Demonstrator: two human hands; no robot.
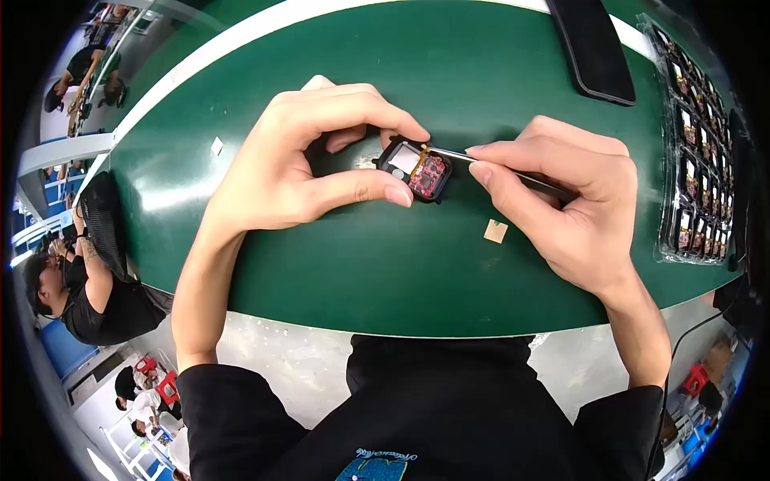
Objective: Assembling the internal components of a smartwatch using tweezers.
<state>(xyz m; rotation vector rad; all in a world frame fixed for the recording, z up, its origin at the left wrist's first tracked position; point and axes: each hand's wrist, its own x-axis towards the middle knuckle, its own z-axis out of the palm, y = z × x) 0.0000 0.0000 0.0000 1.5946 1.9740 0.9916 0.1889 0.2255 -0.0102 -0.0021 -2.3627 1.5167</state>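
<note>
Lying left of the right hand (589, 176), the black-cased device (425, 174) was held over the green table (361, 280) between thumb and index finger of the left hand (281, 160), while a slim tool (451, 153), pinched in the right, was slanted tip-first to its upper right edge.

Left hand (293, 160): ahead-left of your torso (449, 409), thumb (357, 194) and index finger (393, 119) curved
Right hand (573, 188): ahead-right of it, your fingertips (481, 172) pinched
</note>
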